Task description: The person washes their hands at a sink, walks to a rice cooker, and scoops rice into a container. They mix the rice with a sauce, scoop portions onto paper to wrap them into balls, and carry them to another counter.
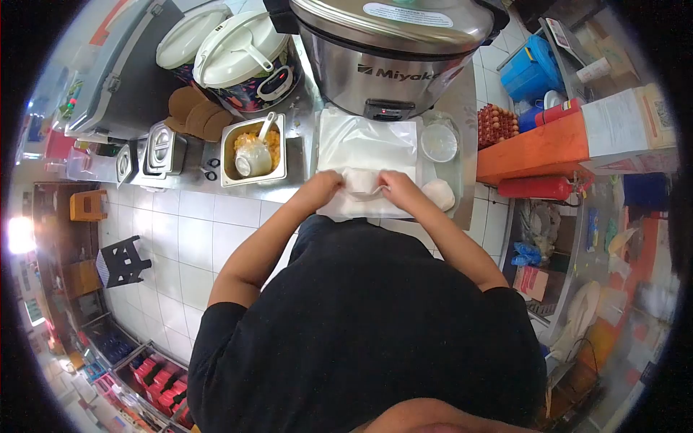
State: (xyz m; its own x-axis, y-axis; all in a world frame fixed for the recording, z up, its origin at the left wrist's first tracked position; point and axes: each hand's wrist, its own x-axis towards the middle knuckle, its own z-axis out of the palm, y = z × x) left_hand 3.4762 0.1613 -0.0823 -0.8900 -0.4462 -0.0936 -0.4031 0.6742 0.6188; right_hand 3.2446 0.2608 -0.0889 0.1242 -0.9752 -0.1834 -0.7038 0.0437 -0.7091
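Gripping hands: the left hand (331, 186) and right hand (395, 189) are slightly apart, fingers closed on opposite ends of the folded white parcel (361, 181).
Parcel: over the near part of the white paper sheets (367, 143), in front of the torso.
Right side: a round white item (438, 195) beside the sheets, a round clear container (439, 143) beyond it.
Left side: a steel food pan (227, 164) holding orange-yellow food and a white-handled scoop (267, 126).
Farther: the Miyako rice cooker (390, 68), lid closed.
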